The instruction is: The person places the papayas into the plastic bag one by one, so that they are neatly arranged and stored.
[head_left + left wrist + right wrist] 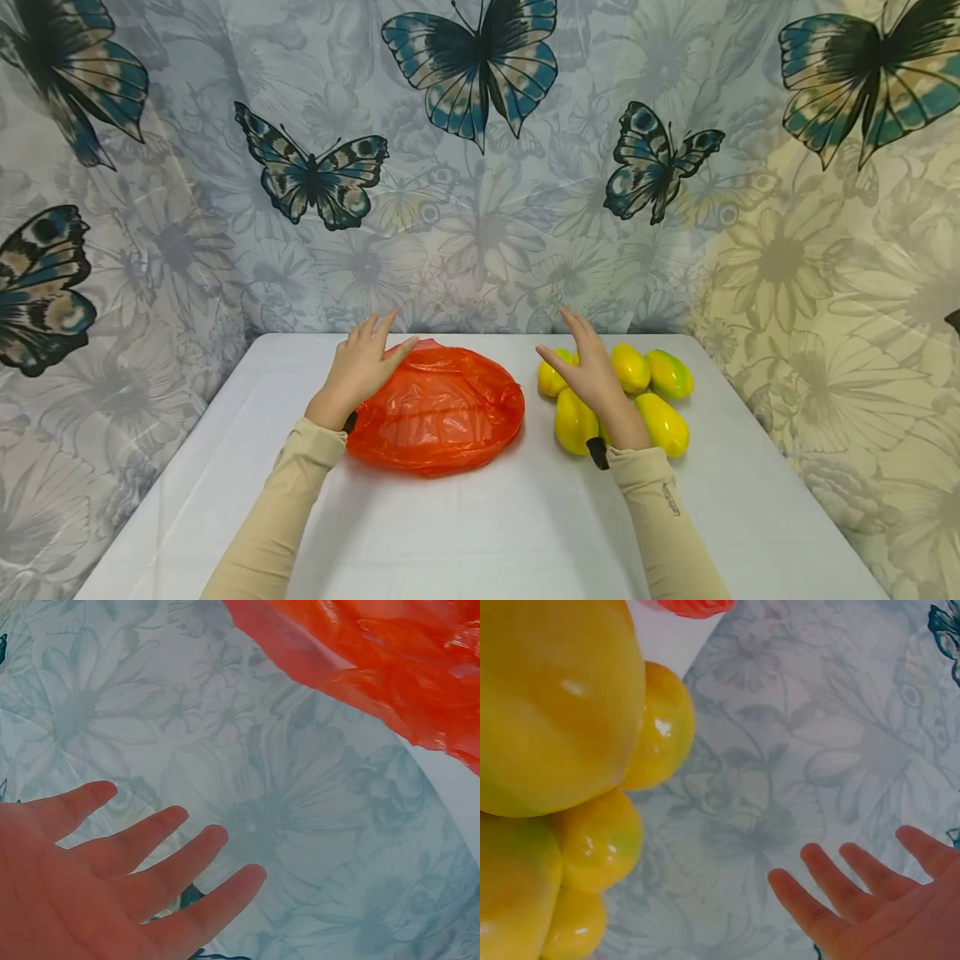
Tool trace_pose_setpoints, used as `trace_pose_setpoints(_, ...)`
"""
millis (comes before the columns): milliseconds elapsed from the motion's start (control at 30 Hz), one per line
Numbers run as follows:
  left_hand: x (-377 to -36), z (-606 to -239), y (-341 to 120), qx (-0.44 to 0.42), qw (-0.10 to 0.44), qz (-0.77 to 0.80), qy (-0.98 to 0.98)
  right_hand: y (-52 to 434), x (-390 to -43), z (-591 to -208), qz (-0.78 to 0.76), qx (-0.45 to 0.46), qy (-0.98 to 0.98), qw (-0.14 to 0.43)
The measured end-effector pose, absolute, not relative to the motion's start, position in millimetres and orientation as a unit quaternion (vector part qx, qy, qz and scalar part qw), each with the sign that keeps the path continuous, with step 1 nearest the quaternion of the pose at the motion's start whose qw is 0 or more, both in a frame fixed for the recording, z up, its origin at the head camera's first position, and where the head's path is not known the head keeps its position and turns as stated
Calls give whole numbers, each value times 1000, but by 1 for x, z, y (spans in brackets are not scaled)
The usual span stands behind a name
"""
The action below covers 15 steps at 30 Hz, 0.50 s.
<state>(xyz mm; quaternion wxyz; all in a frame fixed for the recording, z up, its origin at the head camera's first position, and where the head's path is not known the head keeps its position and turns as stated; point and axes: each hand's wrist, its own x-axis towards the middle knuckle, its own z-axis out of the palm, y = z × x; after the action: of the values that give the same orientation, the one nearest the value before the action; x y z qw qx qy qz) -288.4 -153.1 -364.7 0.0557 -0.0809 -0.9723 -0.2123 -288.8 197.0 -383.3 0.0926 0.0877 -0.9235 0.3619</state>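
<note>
Open hands (360,367) between orange bag (438,412) and yellow mangoes (660,421)

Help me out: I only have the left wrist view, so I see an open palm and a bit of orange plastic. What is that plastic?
Observer: An orange plastic bag, lying flat on the white table.
Operator: Is the left hand holding it?
Observer: No. The left hand is at its far left edge, fingers straight, gripping nothing.
Operator: And the right side?
Observer: The right hand is open above a cluster of yellow mangoes, right of the bag.
</note>
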Motion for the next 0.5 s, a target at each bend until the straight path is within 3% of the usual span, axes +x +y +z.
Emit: trace_pose_setpoints(500,-285,-385,-174,-57,64,-219,-972,219,-278,-405,382,80,-915,105)
